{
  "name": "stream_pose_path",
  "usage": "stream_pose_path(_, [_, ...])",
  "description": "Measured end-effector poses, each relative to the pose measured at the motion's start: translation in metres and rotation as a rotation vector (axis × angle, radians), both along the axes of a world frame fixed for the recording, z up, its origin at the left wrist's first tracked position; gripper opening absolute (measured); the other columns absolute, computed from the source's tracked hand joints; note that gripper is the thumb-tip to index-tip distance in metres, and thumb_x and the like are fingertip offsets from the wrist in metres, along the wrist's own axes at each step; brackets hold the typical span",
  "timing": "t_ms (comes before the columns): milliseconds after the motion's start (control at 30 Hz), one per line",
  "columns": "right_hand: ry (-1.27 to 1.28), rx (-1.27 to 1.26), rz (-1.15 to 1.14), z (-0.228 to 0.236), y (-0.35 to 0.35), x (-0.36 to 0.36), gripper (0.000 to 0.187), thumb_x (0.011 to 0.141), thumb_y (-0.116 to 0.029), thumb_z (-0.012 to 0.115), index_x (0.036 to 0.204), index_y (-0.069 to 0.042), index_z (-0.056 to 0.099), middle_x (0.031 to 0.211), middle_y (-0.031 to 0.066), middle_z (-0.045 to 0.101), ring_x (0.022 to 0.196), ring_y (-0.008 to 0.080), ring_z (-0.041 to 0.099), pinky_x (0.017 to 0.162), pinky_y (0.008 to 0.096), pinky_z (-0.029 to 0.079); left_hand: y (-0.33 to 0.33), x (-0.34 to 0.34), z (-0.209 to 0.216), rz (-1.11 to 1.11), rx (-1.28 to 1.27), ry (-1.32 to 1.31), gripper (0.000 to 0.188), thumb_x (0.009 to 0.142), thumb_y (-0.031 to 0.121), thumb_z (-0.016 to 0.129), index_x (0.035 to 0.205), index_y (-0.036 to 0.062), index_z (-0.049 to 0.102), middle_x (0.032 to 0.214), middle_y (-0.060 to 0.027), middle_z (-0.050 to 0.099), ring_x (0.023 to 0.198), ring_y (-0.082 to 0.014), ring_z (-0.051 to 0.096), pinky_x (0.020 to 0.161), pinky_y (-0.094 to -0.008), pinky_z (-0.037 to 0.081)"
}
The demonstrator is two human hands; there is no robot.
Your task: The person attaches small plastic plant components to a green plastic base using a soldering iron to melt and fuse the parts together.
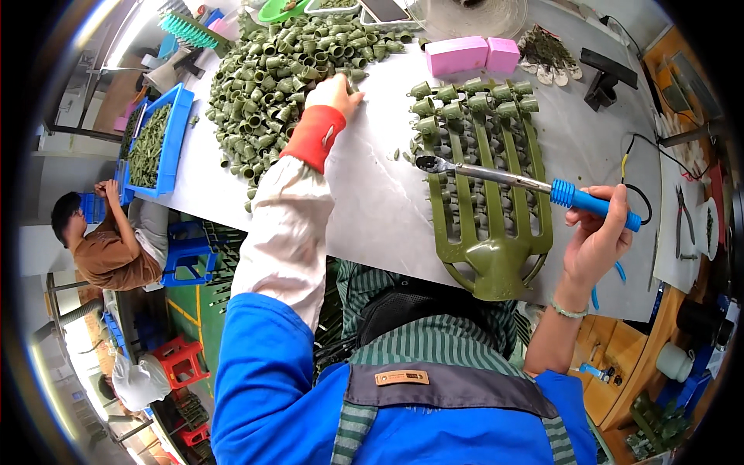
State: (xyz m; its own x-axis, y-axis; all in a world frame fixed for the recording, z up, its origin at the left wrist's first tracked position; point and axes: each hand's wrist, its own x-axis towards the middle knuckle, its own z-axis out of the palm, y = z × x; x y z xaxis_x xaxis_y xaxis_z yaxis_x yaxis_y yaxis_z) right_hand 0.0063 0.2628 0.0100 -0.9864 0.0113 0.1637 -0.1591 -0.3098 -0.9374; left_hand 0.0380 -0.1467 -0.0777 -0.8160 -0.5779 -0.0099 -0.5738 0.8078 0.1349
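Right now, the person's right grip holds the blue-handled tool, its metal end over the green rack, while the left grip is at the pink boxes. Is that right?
Not quite: the left grip is at the pile of green cups, not at the pink boxes, as the head view shows. The right grip does hold the blue-handled tool, its metal end over the green rack.

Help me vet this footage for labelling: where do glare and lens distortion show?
Head view: the light strip at upper left washes out to white; head view: corners fall to black and shapes bend toward the rim; head view: the green frame carries a faint sheen, while the blue-handled tool looks reasonably sharp.
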Motion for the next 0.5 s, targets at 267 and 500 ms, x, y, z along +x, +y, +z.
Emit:
stream_pose_path(267, [0.009,0.003,0.024,0.006,0.003,0.001,0.035,0.093,-0.026,0.052,0.073,0.002,0.059,0.064,0.0117,0.061,0.042,0.0153,0.054,0.043,0.0236,0.045,-0.008,-0.018,-0.004,-0.126,-0.159,0.296,0.035,0.081,0.025,0.067,0.107,0.0049,0.055,0.110,-0.0184,0.051,0.097,-0.0359,0.057,0.083,-0.0425,0.049])
stream_pose_path(500, [0.007,0.004,0.000,0.007,0.006,0.000,0.036,0.094,-0.027,0.052,0.073,0.002,0.059,0.065,0.0112,0.061,0.042,0.0150,0.053,0.043,0.0239,0.044,-0.028,-0.003,-0.027,-0.396,0.077,0.183,0.032,0.076,-0.002,0.059,0.102,0.0170,0.065,0.106,-0.0122,0.051,0.093,-0.0316,0.058,0.085,-0.0357,0.048])
